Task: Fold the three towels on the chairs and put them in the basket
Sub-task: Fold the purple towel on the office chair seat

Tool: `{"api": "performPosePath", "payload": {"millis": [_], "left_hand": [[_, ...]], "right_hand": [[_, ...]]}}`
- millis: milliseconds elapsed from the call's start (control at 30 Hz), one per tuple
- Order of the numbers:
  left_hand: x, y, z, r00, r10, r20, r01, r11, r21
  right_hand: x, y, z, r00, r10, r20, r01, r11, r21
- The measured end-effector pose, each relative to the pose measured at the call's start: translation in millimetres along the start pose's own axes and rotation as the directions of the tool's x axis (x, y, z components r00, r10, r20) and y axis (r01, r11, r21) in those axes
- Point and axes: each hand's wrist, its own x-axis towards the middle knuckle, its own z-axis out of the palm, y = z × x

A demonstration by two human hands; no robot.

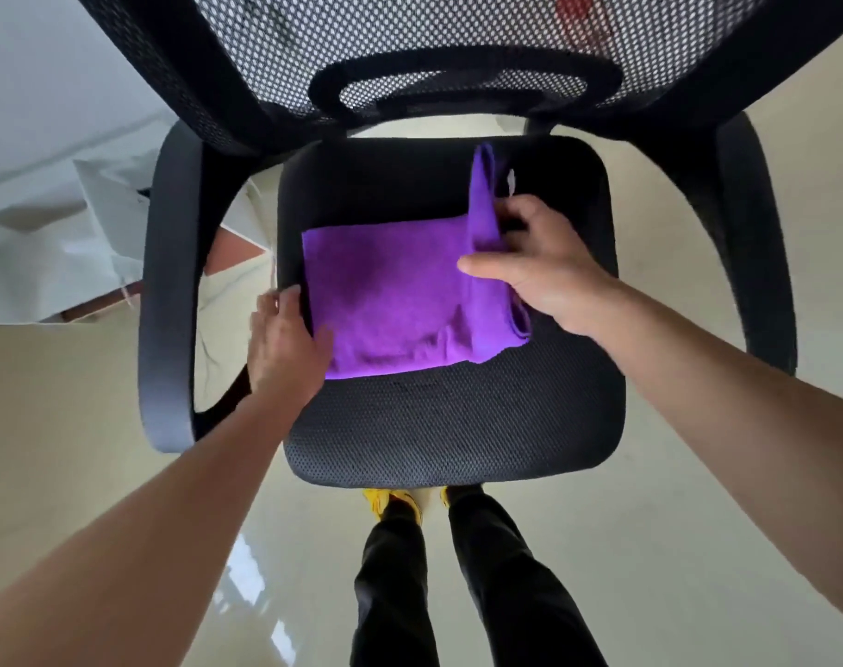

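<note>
One purple towel (390, 300) of soft, short-pile cloth lay on the black mesh seat (453, 426) of the office chair as I watched through the head camera. Most of it was spread flat as a rough rectangle across the middle of the seat, reaching the seat's left edge. Its right side was not flat. A long strip stood up from the seat, running back toward the black mesh backrest (409, 50), and its near end curled over in a small loop at the front right corner. A small white tag (510, 178) showed beside the far end of that strip.

My right hand (539, 267) gripped the raised strip, fingers curled round its outer side and the thumb stretched over the flat part. My left hand (284, 344) lay open at the towel's front left corner, fingers fairly straight along the seat's left edge and the thumb touching the cloth; it held nothing. I could not tell whether those fingers pressed the towel or only the seat. Below the seat's front edge I saw black trousers (458, 594) and yellow shoes (385, 503) on a pale glossy floor (698, 546).
</note>
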Motion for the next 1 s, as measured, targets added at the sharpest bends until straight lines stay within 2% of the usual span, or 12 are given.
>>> {"api": "performPosePath", "payload": {"millis": [100, 267, 367, 433, 533, 600, 667, 733, 800, 867, 933, 1000], "left_hand": [[-28.1, -6.8, 6.7, 0.977, -0.208, 0.053, 0.214, 0.969, -0.122], [-39.4, -8.7, 2.9, 0.979, -0.198, 0.043, 0.202, 0.963, -0.177], [-30.7, -13.2, -9.7, 0.955, -0.29, 0.054, 0.294, 0.922, -0.25], [-24.6, -16.9, -16.7, 0.945, -0.319, 0.07, 0.325, 0.902, -0.284], [-19.9, -18.9, -20.3, 0.938, -0.338, 0.083, 0.347, 0.89, -0.295], [-17.9, -19.1, -20.6, 0.968, -0.25, 0.032, 0.25, 0.933, -0.259], [-13.2, -15.7, -15.6, 0.996, 0.018, -0.087, -0.029, 0.992, -0.119], [-2.4, -5.5, -6.9, 0.938, 0.327, -0.113, -0.32, 0.945, 0.07], [11.4, 5.8, -1.1, 0.853, 0.521, 0.039, -0.513, 0.822, 0.248], [30.5, 6.8, 3.5, 0.849, 0.483, 0.216, -0.529, 0.781, 0.333], [46.4, -2.7, -0.1, 0.887, 0.343, 0.309, -0.439, 0.832, 0.339], [55.3, -9.0, -0.5, 0.887, 0.298, 0.352, -0.414, 0.851, 0.322]], "right_hand": [[15.0, -0.5, 62.4, 0.995, -0.064, 0.071, 0.077, 0.979, -0.19], [28.8, 9.7, 140.9, 0.99, -0.124, 0.063, 0.139, 0.868, -0.478], [35.4, 23.8, 170.1, 0.995, -0.074, 0.062, 0.096, 0.793, -0.601], [36.3, 30.9, 177.1, 0.993, -0.022, 0.118, 0.087, 0.803, -0.59], [37.5, 29.7, 161.1, 0.988, 0.037, 0.151, 0.02, 0.934, -0.356], [41.5, 28.2, 133.8, 0.994, -0.105, -0.007, 0.097, 0.944, -0.315], [47.3, 29.7, 102.7, 0.909, -0.38, -0.168, 0.244, 0.815, -0.525], [54.7, 37.4, 82.3, 0.82, -0.561, -0.112, 0.307, 0.596, -0.742], [63.0, 49.2, 76.2, 0.825, -0.56, 0.077, 0.327, 0.362, -0.873], [68.4, 62.7, 71.6, 0.899, -0.393, 0.195, 0.309, 0.252, -0.917], [73.0, 72.4, 65.4, 0.947, -0.25, 0.2, 0.267, 0.275, -0.923], [78.2, 75.5, 61.1, 0.961, -0.199, 0.19, 0.243, 0.287, -0.927]]}}
